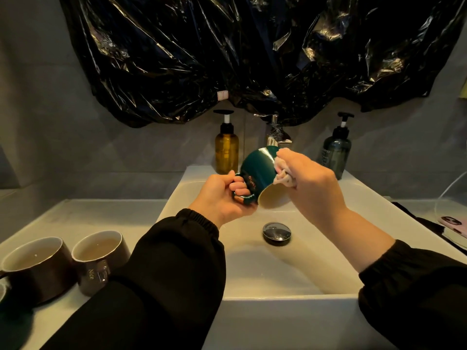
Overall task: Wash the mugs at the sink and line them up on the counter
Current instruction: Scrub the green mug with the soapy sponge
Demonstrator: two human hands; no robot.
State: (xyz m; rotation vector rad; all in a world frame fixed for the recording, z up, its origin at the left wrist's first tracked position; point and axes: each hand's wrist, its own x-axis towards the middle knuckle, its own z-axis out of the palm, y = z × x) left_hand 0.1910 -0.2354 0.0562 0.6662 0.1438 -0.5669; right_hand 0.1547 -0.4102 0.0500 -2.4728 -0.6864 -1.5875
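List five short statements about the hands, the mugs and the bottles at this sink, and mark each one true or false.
1. The left hand grips the green mug by its handle. True.
2. The right hand holds nothing. False: it holds a pale cloth against the mug's side.
3. The green mug stands upright in the sink. False: it is held tilted above the basin, with its mouth facing down and toward the camera.
4. The brown mug marked Nice and the second brown mug stand on the counter left of the sink, with liquid in them. True.
5. The amber pump bottle stands right of the tap. False: it stands left of the tap, and the grey bottle stands right.
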